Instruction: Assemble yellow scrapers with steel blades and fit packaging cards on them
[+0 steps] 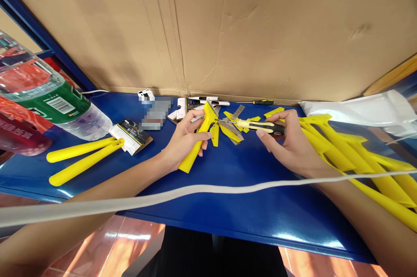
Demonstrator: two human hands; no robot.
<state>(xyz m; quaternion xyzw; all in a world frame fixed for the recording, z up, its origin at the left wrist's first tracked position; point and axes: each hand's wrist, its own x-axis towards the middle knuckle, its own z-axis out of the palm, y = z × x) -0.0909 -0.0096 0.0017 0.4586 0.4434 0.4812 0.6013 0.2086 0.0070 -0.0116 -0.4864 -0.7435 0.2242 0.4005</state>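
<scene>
My left hand point(182, 140) is closed around a yellow plastic scraper handle point(206, 124), its wide head tilted up and away from me. In my right hand point(295, 146) I grip a screwdriver point(257, 126) with a cream and black handle. Its shaft points left, and the tip meets or comes very near the scraper head; contact is hard to make out. Behind and below the shaft lie several loose yellow plastic pieces point(214, 134) and flat metal blades point(239, 112) on the blue table point(208, 199).
Several yellow scraper handles point(352, 151) are piled at right beside a white plastic bag point(352, 105). A second screwdriver point(263, 102) lies at the back. Leftward are two yellow handles point(81, 164), printed cards point(132, 133) and a water bottle point(61, 103). A pale cord point(202, 189) crosses in front.
</scene>
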